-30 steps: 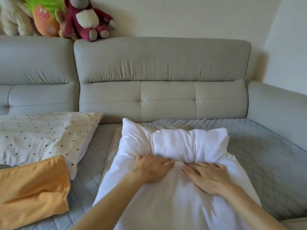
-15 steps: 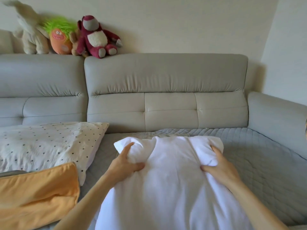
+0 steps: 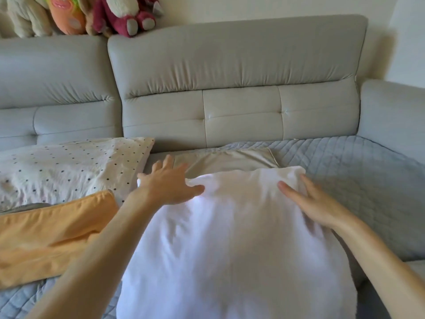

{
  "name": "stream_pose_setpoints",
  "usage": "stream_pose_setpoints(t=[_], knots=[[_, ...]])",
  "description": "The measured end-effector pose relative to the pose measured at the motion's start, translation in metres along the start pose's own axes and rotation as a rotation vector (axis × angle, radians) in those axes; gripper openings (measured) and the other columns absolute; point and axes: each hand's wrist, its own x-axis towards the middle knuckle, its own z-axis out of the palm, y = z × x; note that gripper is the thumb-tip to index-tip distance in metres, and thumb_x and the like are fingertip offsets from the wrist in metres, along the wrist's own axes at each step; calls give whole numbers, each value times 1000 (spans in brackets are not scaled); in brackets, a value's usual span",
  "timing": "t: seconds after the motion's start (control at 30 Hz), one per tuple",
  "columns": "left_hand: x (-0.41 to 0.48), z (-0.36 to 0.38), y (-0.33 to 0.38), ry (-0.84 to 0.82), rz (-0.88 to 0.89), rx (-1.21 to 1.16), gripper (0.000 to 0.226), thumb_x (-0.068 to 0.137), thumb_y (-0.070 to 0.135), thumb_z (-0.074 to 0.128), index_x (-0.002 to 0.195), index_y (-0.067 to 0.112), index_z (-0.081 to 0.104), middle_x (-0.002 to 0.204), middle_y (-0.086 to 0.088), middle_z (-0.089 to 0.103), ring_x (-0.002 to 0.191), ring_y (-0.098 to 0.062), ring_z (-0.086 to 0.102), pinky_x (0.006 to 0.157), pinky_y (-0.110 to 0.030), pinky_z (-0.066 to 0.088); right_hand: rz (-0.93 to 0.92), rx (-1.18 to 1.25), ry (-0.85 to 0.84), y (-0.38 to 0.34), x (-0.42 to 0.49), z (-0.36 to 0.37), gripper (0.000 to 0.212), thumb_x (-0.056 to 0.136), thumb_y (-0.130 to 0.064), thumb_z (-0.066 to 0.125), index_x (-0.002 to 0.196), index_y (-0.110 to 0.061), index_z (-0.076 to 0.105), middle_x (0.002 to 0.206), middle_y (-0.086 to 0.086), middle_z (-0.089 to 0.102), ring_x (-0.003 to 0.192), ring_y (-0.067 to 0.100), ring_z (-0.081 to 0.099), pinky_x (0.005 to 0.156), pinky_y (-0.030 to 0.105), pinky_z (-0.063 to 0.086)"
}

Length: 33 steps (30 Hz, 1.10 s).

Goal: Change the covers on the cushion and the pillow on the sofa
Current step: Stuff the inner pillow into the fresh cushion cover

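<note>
A bare white pillow [image 3: 236, 245] lies lengthwise on the sofa seat in front of me. A flat beige cover [image 3: 230, 161] lies under its far end, near the backrest. My left hand [image 3: 167, 183] is spread with straight fingers over the pillow's far left corner, its fingertips reaching past the corner toward the beige cover. My right hand [image 3: 315, 203] lies flat on the pillow's far right part, fingers straight. A polka-dotted pillow [image 3: 69, 166] rests at the left, and an orange cushion [image 3: 50, 233] lies in front of it.
The grey sofa backrest [image 3: 236, 72] rises behind, with an armrest [image 3: 393, 111] at the right. A quilted grey-blue seat pad [image 3: 358, 176] covers the seat. Several plush toys [image 3: 92, 14] sit on top of the backrest at the upper left.
Both hands let go of the pillow's far corners and opened out flat. The left hand reached forward past the corner. The beige cover now shows beyond the pillow.
</note>
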Motion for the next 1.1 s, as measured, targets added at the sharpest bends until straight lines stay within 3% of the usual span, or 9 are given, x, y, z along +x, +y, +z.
stream_pose_setpoints(t=[0.1, 0.27, 0.4, 0.5, 0.63, 0.7, 0.87, 0.97, 1.1], knots=[[26, 16, 59, 138, 293, 20, 62, 91, 73, 27, 148, 48, 28, 159, 11, 27, 147, -18, 19, 116, -52, 16, -11, -54, 128, -16, 15, 20, 84, 86, -79, 34, 157, -39, 11, 165, 8, 14, 149, 30, 23, 117, 41, 22], [27, 93, 96, -107, 203, -133, 58, 95, 65, 17, 132, 37, 51, 134, 0, 60, 121, -29, 55, 96, -38, 41, 50, -111, 174, 7, 31, 68, 80, 86, -77, 39, 153, -43, 11, 161, 5, 23, 139, 31, 37, 107, 42, 35], [46, 93, 80, -301, 188, -212, 61, 96, 63, 11, 137, 39, 49, 147, 0, 49, 134, -26, 45, 107, -37, 32, 34, -101, 225, 15, 29, 72, 65, 87, -70, 46, 143, -42, 27, 145, 1, 42, 125, 28, 49, 88, 37, 40], [72, 79, 84, -384, 183, -89, 58, 101, 56, 18, 145, 30, 45, 153, -5, 41, 138, -27, 39, 113, -39, 28, 27, -174, 189, 21, 20, 78, 64, 89, -66, 46, 143, -43, 22, 144, 1, 37, 120, 27, 52, 78, 34, 37], [110, 74, 120, -167, 288, 75, 36, 94, 42, 42, 122, 27, 57, 129, -2, 57, 116, -25, 55, 94, -38, 44, 31, -205, 163, 28, 13, 85, 68, 89, -66, 45, 146, -48, 13, 139, 0, 36, 113, 22, 54, 76, 32, 42], [127, 81, 138, -98, 345, 38, 39, 94, 41, 46, 130, 27, 51, 133, -1, 52, 122, -24, 50, 96, -39, 42, 25, -189, 174, 31, 12, 88, 67, 90, -63, 46, 146, -49, 13, 133, -2, 36, 109, 20, 53, 75, 30, 43], [155, 114, 159, -124, 321, -64, 44, 94, 50, 42, 129, 26, 54, 129, -1, 54, 119, -25, 51, 96, -37, 43, 26, -77, 216, 37, 14, 89, 65, 89, -63, 45, 144, -52, 12, 131, -6, 37, 112, 17, 51, 79, 33, 46], [150, 120, 153, -10, 357, -218, 26, 93, 37, 50, 108, 26, 67, 112, 1, 62, 107, -21, 58, 84, -30, 46, -2, -39, 262, 38, 18, 91, 64, 89, -63, 46, 142, -51, 14, 127, -9, 38, 110, 16, 51, 80, 34, 47], [142, 123, 141, -37, 447, -277, 33, 90, 17, 50, 106, 31, 76, 113, 7, 63, 106, -16, 58, 91, -28, 47, -28, -39, 281, 37, 21, 93, 61, 90, -59, 50, 140, -51, 16, 117, -13, 36, 99, 12, 48, 74, 31, 42]])
